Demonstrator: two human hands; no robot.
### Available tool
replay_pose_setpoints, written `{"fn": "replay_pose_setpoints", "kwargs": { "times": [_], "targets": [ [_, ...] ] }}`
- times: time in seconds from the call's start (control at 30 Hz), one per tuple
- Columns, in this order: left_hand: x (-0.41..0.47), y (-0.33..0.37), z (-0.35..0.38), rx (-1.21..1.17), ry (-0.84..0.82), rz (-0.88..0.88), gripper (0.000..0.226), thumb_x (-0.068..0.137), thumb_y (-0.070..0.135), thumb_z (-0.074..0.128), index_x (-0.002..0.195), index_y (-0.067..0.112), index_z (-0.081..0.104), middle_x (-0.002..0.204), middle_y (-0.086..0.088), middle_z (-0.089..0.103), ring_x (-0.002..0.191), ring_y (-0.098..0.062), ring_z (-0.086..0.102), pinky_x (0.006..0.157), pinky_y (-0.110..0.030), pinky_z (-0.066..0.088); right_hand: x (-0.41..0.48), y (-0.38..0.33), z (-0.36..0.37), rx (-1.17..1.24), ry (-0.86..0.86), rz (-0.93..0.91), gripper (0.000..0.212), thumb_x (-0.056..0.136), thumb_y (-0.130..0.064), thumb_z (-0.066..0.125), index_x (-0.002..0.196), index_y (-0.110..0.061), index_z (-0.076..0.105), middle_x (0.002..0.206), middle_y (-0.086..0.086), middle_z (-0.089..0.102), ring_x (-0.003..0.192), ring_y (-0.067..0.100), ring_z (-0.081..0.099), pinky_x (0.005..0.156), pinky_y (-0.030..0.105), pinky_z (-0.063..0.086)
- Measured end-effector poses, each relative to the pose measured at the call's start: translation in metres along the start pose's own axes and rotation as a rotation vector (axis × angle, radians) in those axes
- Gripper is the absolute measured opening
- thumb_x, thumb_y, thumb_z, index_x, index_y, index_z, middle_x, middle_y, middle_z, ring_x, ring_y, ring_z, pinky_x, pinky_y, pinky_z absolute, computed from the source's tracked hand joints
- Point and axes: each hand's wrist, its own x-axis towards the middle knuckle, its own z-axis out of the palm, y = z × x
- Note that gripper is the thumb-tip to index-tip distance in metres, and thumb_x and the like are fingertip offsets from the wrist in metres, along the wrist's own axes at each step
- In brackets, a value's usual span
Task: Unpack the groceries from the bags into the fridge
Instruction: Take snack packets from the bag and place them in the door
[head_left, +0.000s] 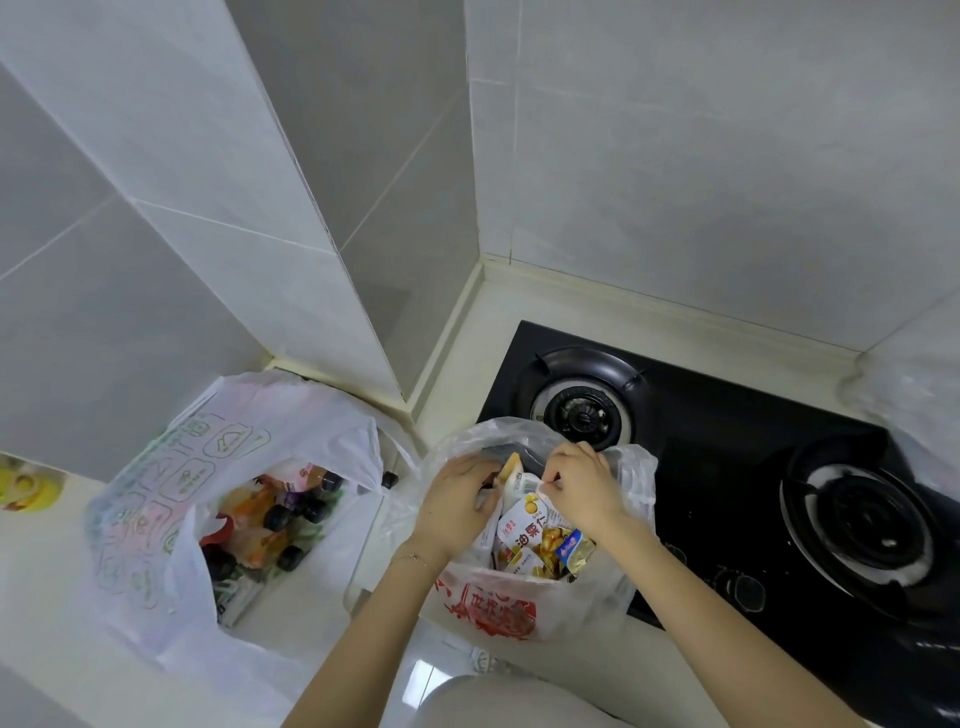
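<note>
Nearest, the red-printed bag (498, 608) stands on the table (47, 582), its far side lapping the black stove (727, 467). The left hand (457, 506) and right hand (587, 491) are both at the bag's mouth. Each grip is curled and seems to pinch the thin rim apart, though a packet may be caught in it too. Snack packets (535, 540) stand crowded inside, none lifted out yet. To the left, a second bag (156, 499) lies open with dark-capped bottles (291, 514). No fridge is in view. Pulling hard could tear the film. Letting the rim go could let the bag slump and spill packets toward the burner (582, 410).
</note>
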Motion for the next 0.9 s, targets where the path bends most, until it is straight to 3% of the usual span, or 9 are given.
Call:
{"fn": "replay_pose_setpoints", "kwargs": {
  "times": [0.1,0.17,0.27,0.33,0.47,0.53,0.67,0.8,0.9],
  "targets": [
    [-0.007,0.009,-0.008,-0.149,0.045,-0.011,0.025,0.094,0.014,0.055,0.117,0.016,0.064,0.112,0.000,0.066,0.104,-0.014,0.057,0.093,-0.028,0.047,-0.001,0.001,-0.010,0.113,0.074,0.041,0.005,0.088,-0.023,0.065,0.086,-0.020,0.069,0.103,-0.010,0.059,0.104,0.014,0.049,0.092,0.030,0.041],
    [-0.010,0.016,-0.013,-0.235,0.078,-0.011,0.028,0.094,0.010,0.056,0.120,0.015,0.063,0.114,0.002,0.065,0.103,-0.007,0.055,0.090,-0.015,0.045,-0.003,0.002,-0.018,0.267,0.085,0.081,0.006,0.087,-0.020,0.067,0.082,-0.018,0.067,0.091,-0.009,0.064,0.094,0.012,0.058,0.083,0.031,0.049],
    [-0.014,0.028,-0.019,-0.368,0.117,-0.073,0.036,0.094,0.007,0.058,0.129,0.017,0.056,0.124,0.008,0.057,0.105,0.009,0.051,0.086,0.003,0.033,-0.008,-0.004,-0.033,0.436,0.076,0.148,0.013,0.088,-0.019,0.067,0.077,-0.021,0.062,0.083,-0.011,0.066,0.083,0.003,0.061,0.070,0.018,0.045],
    [-0.015,0.036,-0.023,-0.440,0.158,-0.075,0.042,0.093,0.007,0.060,0.127,0.030,0.050,0.125,0.012,0.054,0.111,0.017,0.047,0.087,0.004,0.032,-0.012,-0.008,-0.042,0.509,0.107,0.158,0.017,0.087,-0.017,0.068,0.074,-0.020,0.059,0.080,-0.009,0.065,0.079,0.003,0.061,0.070,0.019,0.047],
    [-0.016,0.048,-0.030,-0.498,0.236,-0.070,0.053,0.091,0.014,0.066,0.120,0.050,0.040,0.122,0.025,0.050,0.118,0.017,0.041,0.094,0.001,0.029,-0.020,-0.013,-0.056,0.658,0.117,0.203,0.015,0.086,-0.017,0.070,0.075,-0.018,0.059,0.082,-0.002,0.069,0.078,0.010,0.066,0.067,0.022,0.051],
    [-0.016,0.051,-0.032,-0.534,0.235,-0.120,0.054,0.090,0.018,0.068,0.124,0.048,0.038,0.123,0.024,0.048,0.117,0.018,0.041,0.094,0.000,0.030,-0.024,-0.015,-0.061,0.738,0.101,0.227,0.014,0.085,-0.016,0.070,0.076,-0.017,0.060,0.084,-0.001,0.070,0.077,0.010,0.068,0.064,0.019,0.049],
    [-0.015,0.057,-0.036,-0.728,0.212,-0.274,0.071,0.088,0.024,0.071,0.145,0.024,0.027,0.130,0.017,0.049,0.115,0.013,0.048,0.096,-0.010,0.041,-0.029,-0.022,-0.073,0.895,0.054,0.250,0.008,0.086,-0.015,0.069,0.084,-0.009,0.063,0.086,0.001,0.073,0.077,0.012,0.071,0.067,0.024,0.055],
    [-0.014,0.065,-0.044,-1.035,0.202,-0.365,0.042,0.090,0.016,0.066,0.128,0.011,0.047,0.115,-0.005,0.069,0.098,-0.008,0.069,0.076,-0.022,0.056,-0.033,-0.035,-0.081,1.138,0.047,0.243,0.007,0.087,-0.012,0.068,0.088,-0.006,0.065,0.091,0.005,0.074,0.084,0.020,0.072,0.075,0.034,0.059],
    [-0.017,0.068,-0.046,-1.042,0.177,-0.292,0.019,0.094,0.013,0.061,0.112,0.018,0.064,0.106,0.004,0.074,0.097,-0.012,0.070,0.075,-0.024,0.056,-0.031,-0.047,-0.077,1.175,0.021,0.199,0.007,0.087,-0.010,0.067,0.094,-0.006,0.067,0.094,0.004,0.074,0.086,0.018,0.072,0.076,0.031,0.059]
  ]
}}
